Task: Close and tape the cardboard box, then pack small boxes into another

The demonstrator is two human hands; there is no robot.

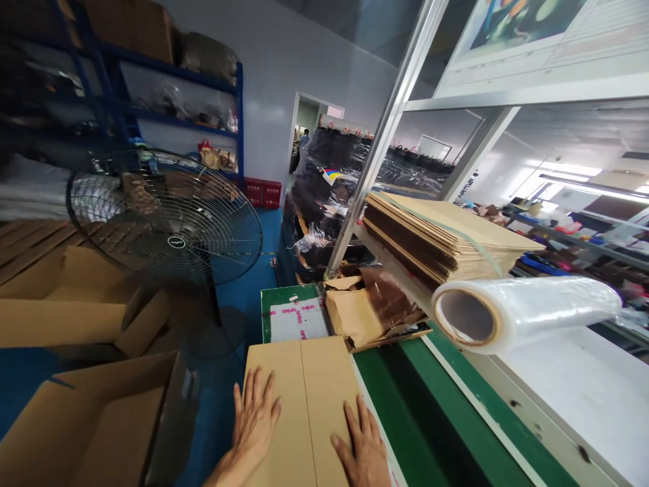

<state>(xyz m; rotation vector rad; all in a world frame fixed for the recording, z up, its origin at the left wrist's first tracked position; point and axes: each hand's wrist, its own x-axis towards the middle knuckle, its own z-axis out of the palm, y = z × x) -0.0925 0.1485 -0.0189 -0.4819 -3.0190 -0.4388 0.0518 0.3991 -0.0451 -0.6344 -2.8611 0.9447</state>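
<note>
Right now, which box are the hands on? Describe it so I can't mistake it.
Find the green bench. At its near left end lies a closed box, both hands flat on its flaps. Unlike the open boxes on the floor, it is shut, with a centre seam.

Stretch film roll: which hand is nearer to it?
Right. The right hand lies flat on the box, below-left of the roll; the left hand rests farther left on the box.

A black fan (167, 216) stands left; a film roll (527, 312) lies right.
</note>
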